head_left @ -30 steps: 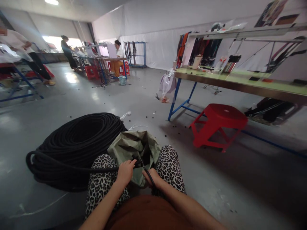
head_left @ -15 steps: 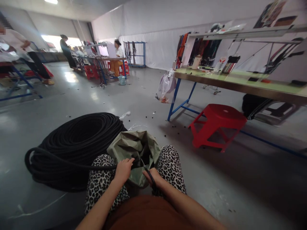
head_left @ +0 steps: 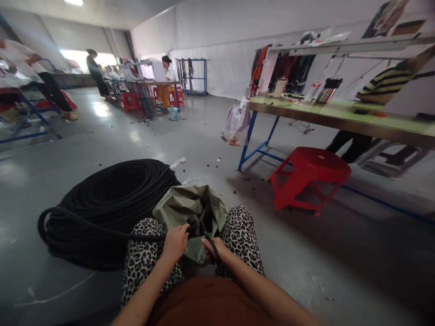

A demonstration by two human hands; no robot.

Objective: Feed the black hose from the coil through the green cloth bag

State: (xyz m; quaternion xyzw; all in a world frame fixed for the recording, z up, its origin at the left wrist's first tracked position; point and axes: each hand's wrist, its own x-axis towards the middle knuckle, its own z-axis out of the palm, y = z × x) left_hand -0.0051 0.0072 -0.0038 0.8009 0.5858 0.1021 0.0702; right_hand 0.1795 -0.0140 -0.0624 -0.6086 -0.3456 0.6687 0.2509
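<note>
My left hand (head_left: 176, 242) is closed around a thick black rope (head_left: 142, 237), close to its end, above the mouth of a bag. The rope runs left over my knee to a big black coil (head_left: 108, 208) on the floor. In my right hand (head_left: 217, 250) are scissors (head_left: 213, 246) with black handles; their blades point up and forward, just right of the rope's end. A green fabric bag (head_left: 180, 199) stands open between my knees, its dark inside partly hidden by my hands.
A red stool (head_left: 311, 170) stands to the right, before a worktable (head_left: 306, 114) with bottles on it. Behind that table is a person in a striped top (head_left: 387, 83). Other people work farther back. Small black bits lie on the floor.
A person in a striped top has come into view behind the right-hand table. The scissors' blades point more upright now. My left hand keeps its hold on the rope.
</note>
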